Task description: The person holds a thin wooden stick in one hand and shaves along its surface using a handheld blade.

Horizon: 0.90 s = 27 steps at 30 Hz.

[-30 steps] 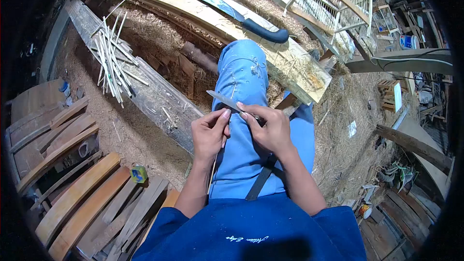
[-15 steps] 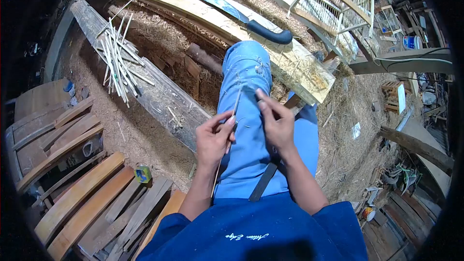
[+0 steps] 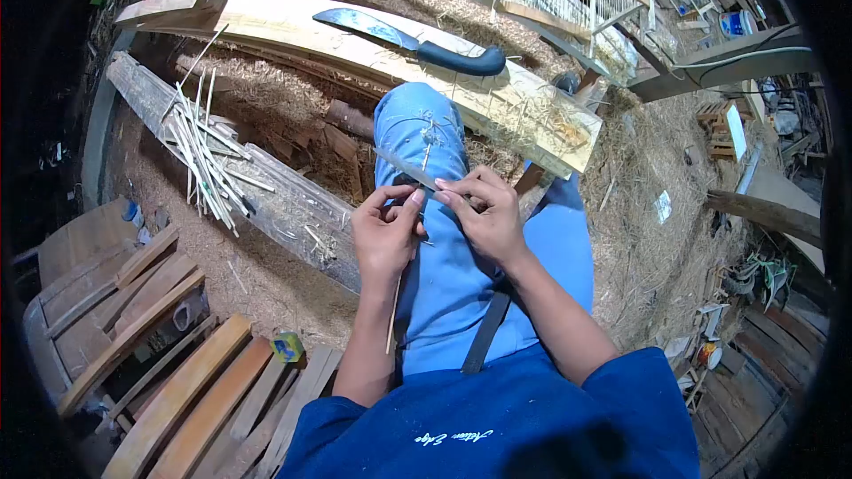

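My left fingers (image 3: pixel 387 229) pinch a thin stick (image 3: pixel 393 310) over my blue-trousered knee (image 3: pixel 419 120), while my right fingers (image 3: pixel 485 213) close on a small blade (image 3: pixel 404 167) lying across it. A bundle of sticks (image 3: pixel 206 155) rests far left, and a dark-handled knife (image 3: pixel 417 44) lies on the pale plank (image 3: pixel 524 106) beyond my knee.

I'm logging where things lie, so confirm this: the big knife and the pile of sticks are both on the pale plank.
No: the sticks are on the grey board, not the pale plank, as the head view shows. The big knife is on the pale plank.
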Motion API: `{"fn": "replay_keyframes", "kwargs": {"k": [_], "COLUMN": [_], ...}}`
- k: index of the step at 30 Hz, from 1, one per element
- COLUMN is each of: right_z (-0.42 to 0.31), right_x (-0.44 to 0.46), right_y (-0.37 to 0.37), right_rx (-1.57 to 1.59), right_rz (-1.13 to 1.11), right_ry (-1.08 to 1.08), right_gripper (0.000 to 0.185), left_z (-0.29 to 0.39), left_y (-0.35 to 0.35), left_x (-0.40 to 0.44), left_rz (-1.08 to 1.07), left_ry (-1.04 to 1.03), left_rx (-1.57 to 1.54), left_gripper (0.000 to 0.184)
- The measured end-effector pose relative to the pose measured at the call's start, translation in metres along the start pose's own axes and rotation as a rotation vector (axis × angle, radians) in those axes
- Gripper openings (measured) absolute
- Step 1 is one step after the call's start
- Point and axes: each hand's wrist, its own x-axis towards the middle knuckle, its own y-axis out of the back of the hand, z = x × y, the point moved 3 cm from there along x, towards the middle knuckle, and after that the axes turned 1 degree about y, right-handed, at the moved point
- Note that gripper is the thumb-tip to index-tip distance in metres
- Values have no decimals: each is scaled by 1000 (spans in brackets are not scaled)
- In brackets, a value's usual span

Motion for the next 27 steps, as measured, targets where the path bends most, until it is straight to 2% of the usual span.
{"fn": "replay_keyframes", "kwargs": {"k": [7,13,20,23,25,27], "right_z": [2,4,7,4,4,8], "right_x": [1,-1,-1,-2,-3,-3], "right_y": [-8,-10,-10,-6,-6,-7], "right_rx": [-72,-156,-72,-26,13,17], "right_rz": [8,43,107,20,-28,-31], "right_ry": [73,31,49,46,145,108], "right_gripper": [17,16,17,16,17,17], "left_z": [-9,-13,-12,-10,-9,-9], "left_y": [4,8,7,5,3,2], "left_x": [-4,-20,-31,-18,-13,-11], "left_rz": [17,9,30,30,27,26], "left_ry": [-49,-35,23,26,3,15], "left_rx": [-40,-11,16,-7,-56,-51], "left_gripper": [16,16,15,16,17,17]}}
